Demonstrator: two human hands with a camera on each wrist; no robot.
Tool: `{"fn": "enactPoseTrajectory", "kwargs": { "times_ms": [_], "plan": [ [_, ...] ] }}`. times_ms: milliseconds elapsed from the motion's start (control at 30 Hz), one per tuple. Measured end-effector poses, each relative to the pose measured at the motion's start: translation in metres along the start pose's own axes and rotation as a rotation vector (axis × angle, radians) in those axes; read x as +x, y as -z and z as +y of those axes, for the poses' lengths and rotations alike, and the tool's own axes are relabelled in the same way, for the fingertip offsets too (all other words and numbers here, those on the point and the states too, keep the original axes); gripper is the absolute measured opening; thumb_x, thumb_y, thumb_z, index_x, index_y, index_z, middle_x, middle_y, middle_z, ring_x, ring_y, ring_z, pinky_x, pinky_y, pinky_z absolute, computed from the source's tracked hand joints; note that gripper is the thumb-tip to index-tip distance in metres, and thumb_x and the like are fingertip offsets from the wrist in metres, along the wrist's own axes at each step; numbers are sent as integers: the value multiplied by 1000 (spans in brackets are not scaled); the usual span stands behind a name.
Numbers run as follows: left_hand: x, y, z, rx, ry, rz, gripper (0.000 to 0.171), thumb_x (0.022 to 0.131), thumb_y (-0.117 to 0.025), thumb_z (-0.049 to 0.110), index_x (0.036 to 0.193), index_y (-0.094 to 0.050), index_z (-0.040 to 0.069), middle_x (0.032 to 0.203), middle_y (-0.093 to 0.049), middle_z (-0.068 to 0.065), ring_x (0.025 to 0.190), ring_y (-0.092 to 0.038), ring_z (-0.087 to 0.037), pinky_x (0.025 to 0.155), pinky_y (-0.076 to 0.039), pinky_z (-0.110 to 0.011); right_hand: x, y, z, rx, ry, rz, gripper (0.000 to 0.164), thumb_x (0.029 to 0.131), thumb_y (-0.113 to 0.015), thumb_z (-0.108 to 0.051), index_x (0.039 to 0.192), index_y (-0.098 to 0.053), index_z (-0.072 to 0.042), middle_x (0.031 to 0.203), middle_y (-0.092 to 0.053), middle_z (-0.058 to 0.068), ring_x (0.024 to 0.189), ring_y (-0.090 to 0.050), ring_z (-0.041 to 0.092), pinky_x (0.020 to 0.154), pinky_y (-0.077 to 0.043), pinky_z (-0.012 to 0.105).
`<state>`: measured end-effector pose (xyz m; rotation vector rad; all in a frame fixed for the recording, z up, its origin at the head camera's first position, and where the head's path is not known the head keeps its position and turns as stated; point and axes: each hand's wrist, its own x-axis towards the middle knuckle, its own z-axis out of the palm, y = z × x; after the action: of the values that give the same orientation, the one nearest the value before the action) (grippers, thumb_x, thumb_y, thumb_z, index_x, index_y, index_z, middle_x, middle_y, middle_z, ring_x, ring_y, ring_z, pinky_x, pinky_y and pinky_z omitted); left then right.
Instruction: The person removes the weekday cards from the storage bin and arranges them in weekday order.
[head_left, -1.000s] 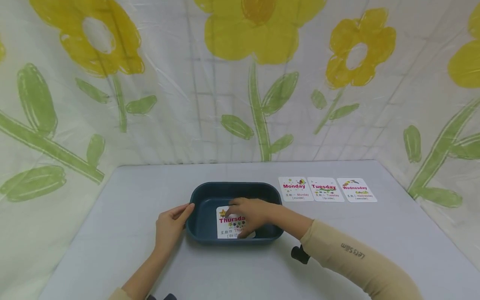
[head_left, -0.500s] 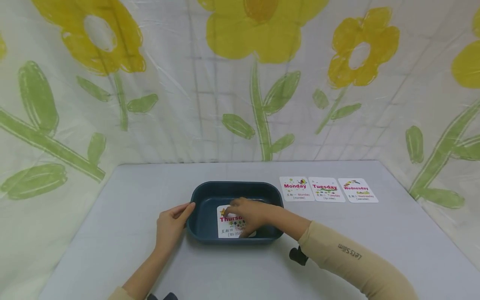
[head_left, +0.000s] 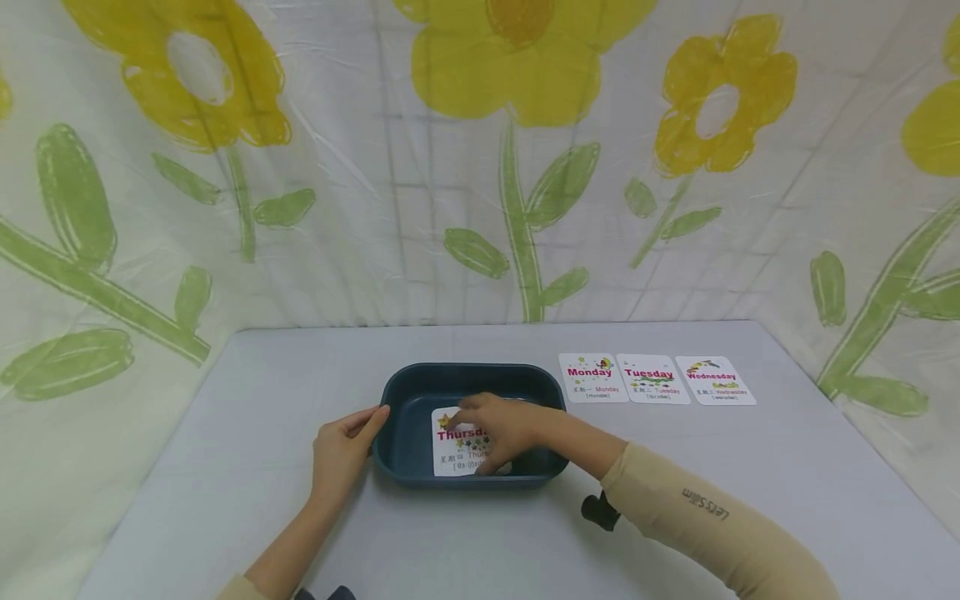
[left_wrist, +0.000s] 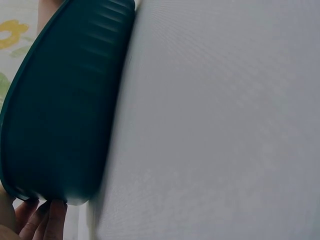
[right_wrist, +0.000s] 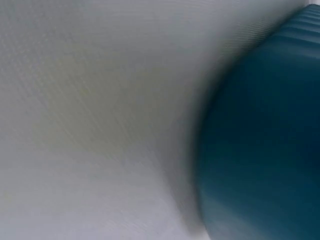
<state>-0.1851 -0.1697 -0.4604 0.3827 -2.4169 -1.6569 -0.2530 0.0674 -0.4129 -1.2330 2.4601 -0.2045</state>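
A dark teal plastic tub (head_left: 405,481) stands on the table. My left hand (head_left: 337,454) grips its left end, thumb over the rim and fingers below it on the outside; in the left wrist view those fingers (left_wrist: 54,220) press against the outer wall. Inside the tub is a white card printed "Thursday" (head_left: 450,458), with a yellow star and small coloured stars. My right hand (head_left: 506,429) reaches in over the right rim and holds this card, curled fingertips on its upper part and thumb by its lower edge. The hand hides the card's right side.
Three cards lie face up in a row behind the tub on the right: Monday (head_left: 594,387), Tuesday (head_left: 651,390) and Wednesday (head_left: 714,392). Behind the white table (head_left: 225,500) hangs a curtain (head_left: 337,275) painted with yellow flowers.
The Thursday card has shifted very slightly left and up under my right hand. My left hand and the tub have stayed in place.
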Motion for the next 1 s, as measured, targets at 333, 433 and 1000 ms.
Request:
{"fn": "enactPoseTrajectory", "kwargs": {
  "times_ms": [333,433,1000],
  "plan": [
    [-1,1,2,17,1,13,43,83,-65,43,106,-70,6,100,-69,-13,88,-68,-21,63,-53,-16,-7,14,0,-32,6,30,68,70,-77,-41,132,-50,-30,145,-36,4,129,-35,22,100,-41,40],
    [-1,1,2,15,0,12,44,83,-65,43,106,-70,6,100,-69,-13,87,-68,-20,63,-53,-17,-10,18,0,-14,-7,25,68,70,-78,-41,131,-50,-30,144,-36,5,129,-35,22,101,-40,40],
    [0,0,0,12,-5,18,44,83,-65,44,105,-70,6,100,-69,-12,85,-68,-17,62,-53,-17,-42,45,13,22,-67,78,68,68,-79,-39,129,-50,-28,142,-36,6,127,-35,24,98,-40,43]
  ]
}}
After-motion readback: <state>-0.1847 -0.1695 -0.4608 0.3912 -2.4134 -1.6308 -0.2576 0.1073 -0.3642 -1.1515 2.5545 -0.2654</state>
